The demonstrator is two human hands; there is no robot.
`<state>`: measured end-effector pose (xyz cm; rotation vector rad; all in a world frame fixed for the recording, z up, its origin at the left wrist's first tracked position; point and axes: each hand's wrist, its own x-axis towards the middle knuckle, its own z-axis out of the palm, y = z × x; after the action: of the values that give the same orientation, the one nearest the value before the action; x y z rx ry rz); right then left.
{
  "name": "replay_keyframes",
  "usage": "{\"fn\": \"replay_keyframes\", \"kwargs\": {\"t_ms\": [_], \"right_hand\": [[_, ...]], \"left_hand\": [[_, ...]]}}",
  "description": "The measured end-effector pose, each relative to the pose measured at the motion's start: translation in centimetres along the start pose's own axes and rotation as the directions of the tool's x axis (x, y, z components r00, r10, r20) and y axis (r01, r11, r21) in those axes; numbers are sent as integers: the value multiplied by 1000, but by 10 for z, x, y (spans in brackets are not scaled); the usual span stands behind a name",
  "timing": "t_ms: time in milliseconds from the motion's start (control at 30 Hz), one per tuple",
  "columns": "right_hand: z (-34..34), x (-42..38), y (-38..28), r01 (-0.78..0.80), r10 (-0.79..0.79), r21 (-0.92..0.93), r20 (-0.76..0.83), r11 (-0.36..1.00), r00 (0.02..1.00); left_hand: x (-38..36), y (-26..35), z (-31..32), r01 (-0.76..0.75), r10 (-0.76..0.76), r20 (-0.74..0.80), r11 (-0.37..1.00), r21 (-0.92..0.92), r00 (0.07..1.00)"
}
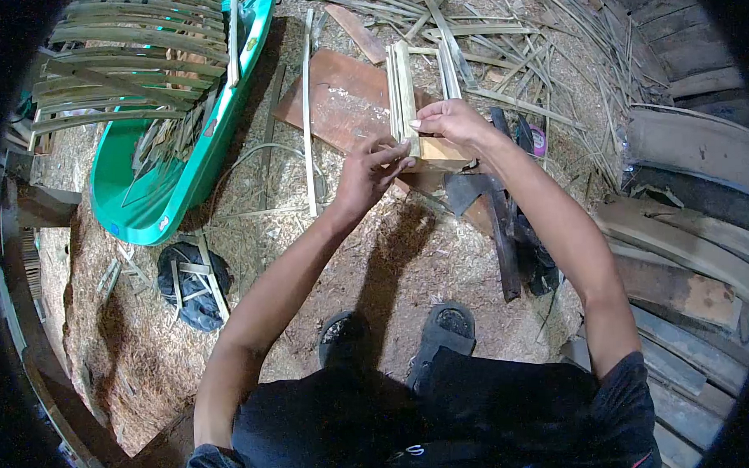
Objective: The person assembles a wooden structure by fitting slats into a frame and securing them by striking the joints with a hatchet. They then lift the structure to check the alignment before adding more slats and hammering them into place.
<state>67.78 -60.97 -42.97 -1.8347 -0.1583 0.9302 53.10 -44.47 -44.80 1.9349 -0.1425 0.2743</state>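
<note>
A bundle of thin pale wooden strips [400, 89] stands in front of me, its near end at a wooden block [442, 152]. My right hand [453, 122] pinches the near end of the strips from the right, thumb and forefinger together. From the left, my left hand [374, 170] has its fingers curled against the same end; its exact grip is partly hidden. Under and behind the bundle lies a reddish-brown board [336, 91]. To the right of the block is a dark metal blade [465, 191], beside a long dark bar [501, 238].
A green plastic tub [155, 213] with slats across it stands at the left. Loose strips [500, 44] lie scattered at the back right. Stacked boards [680, 248] line the right side. A black bag [193, 286] with wood scraps sits on the shavings-covered ground.
</note>
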Motion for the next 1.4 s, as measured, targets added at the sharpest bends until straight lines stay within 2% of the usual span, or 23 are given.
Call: {"fn": "replay_keyframes", "kwargs": {"t_ms": [33, 133, 233, 333, 433, 533, 633, 733, 833, 967, 1033, 1133, 1233, 1333, 1400], "right_hand": [[1, -1, -1, -11, 11, -6, -8, 1000, 1000], [0, -2, 4, -20, 19, 43, 11, 999, 1000], [-1, 0, 3, -19, 18, 41, 12, 999, 1000], [0, -3, -2, -30, 29, 46, 20, 999, 999], [-1, -2, -1, -16, 13, 45, 55, 999, 998], [-2, 0, 1, 19, -21, 22, 76, 1000, 997], [-2, -5, -5, 23, -20, -38, 66, 999, 998], [-3, -5, -3, 62, -58, -55, 82, 997, 995], [-3, 0, 2, 77, -72, -52, 91, 996, 993], [-4, 1, 1, 68, -60, -73, 99, 995, 993], [-3, -2, 2, 79, -77, -9, 114, 997, 990], [-3, 3, 7, 102, -102, 4, 122, 995, 987], [-1, 1, 4, 96, -95, -1, 111, 995, 989], [1, -5, -1, 76, -77, 12, 88, 997, 993], [2, -5, -1, 77, -77, -2, 75, 997, 994]], "left_hand": [[0, 4, -1, 14, -14, -12, 1000, 6, 1000], [1, -2, 0, -80, 80, -23, 996, 31, 997], [0, -5, -1, -36, 36, 33, 999, -23, 999], [-2, -3, 1, 78, -74, 29, 977, -201, 997], [1, -10, 1, -48, 47, 22, 999, 21, 999], [4, -11, -4, -185, 174, 71, 955, 231, 982], [5, -10, -7, -215, 202, 78, 947, 237, 976], [10, -11, -10, -378, 360, 117, 863, 336, 926], [7, -7, -12, -306, 279, 140, 918, 250, 950], [9, -4, -14, -352, 321, 156, 902, 251, 934], [10, -6, -13, -358, 332, 147, 910, 210, 932], [10, -9, -9, -259, 243, 129, 957, 127, 961], [12, -11, -6, -350, 337, 96, 911, 218, 937], [9, -9, -2, -248, 242, 61, 959, 137, 968], [9, -9, -1, -250, 247, 39, 962, 111, 968]]}}
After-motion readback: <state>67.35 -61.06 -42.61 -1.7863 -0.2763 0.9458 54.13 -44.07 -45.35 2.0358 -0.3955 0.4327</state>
